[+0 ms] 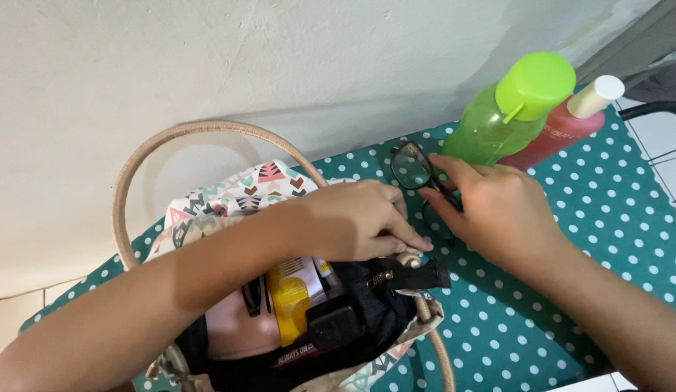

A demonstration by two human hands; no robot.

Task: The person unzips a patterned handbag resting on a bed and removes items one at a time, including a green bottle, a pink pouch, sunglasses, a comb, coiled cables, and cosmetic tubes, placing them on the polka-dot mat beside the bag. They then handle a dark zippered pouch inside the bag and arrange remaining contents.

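Glossy plastic bottle (512,109); cloth bag (229,192)

One head-worn camera looks steeply down, close over the near edge of the polka-dot table (570,290). It faces the white wall (207,65) along the table's far edge; there is no second view.

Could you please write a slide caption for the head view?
Right hand grips black glasses on a dotted tablecloth; left hand rests on an open bag.

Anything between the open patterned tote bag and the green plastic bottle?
Head view: black-framed glasses on the dotted tablecloth, touched by the right hand.
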